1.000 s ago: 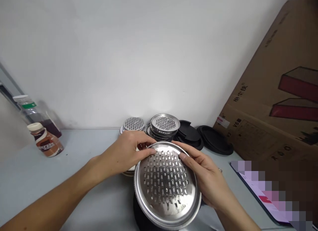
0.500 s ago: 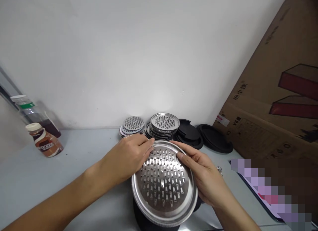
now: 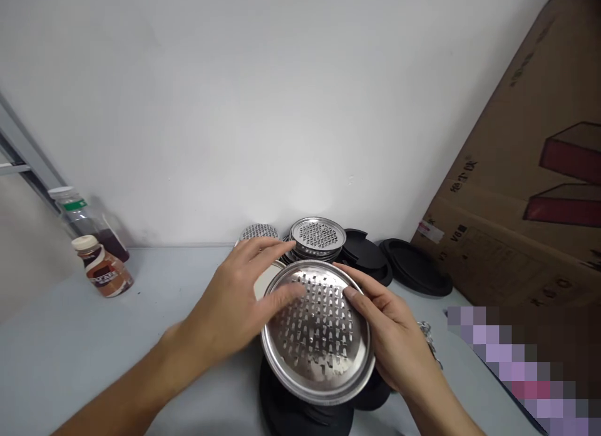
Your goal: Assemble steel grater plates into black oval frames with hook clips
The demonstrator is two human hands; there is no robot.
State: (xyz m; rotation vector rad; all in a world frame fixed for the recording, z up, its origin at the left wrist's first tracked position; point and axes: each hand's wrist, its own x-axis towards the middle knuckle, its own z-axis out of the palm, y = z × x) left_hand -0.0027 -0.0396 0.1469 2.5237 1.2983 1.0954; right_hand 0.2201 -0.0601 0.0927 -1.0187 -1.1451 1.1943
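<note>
My right hand (image 3: 394, 329) grips a round metal grater disc (image 3: 317, 342) by its right edge, thumb on the toothed face and fingers behind. The disc tilts toward me, its raised teeth in view. My left hand (image 3: 239, 292) is spread at the disc's upper left, fingers apart and thumb over the toothed face. Whether that thumb touches the metal I cannot tell. A pale round piece with a shiny rim (image 3: 267, 281) shows partly behind the left hand. Below the disc are black rounded pieces (image 3: 305, 417), mostly covered.
Against the wall stand a stack of metal grater discs (image 3: 318, 234) and another grater plate (image 3: 259, 231). Black round parts (image 3: 416, 267) lie to their right, beside a large cardboard box (image 3: 511, 192). Two bottles (image 3: 106, 273) stand at left. Small shiny metal pieces (image 3: 428, 339) lie beyond my right wrist.
My left hand has lifted off the disc's upper left edge and opened, its thumb now across the face. My right hand keeps its hold. The view has shifted slightly.
</note>
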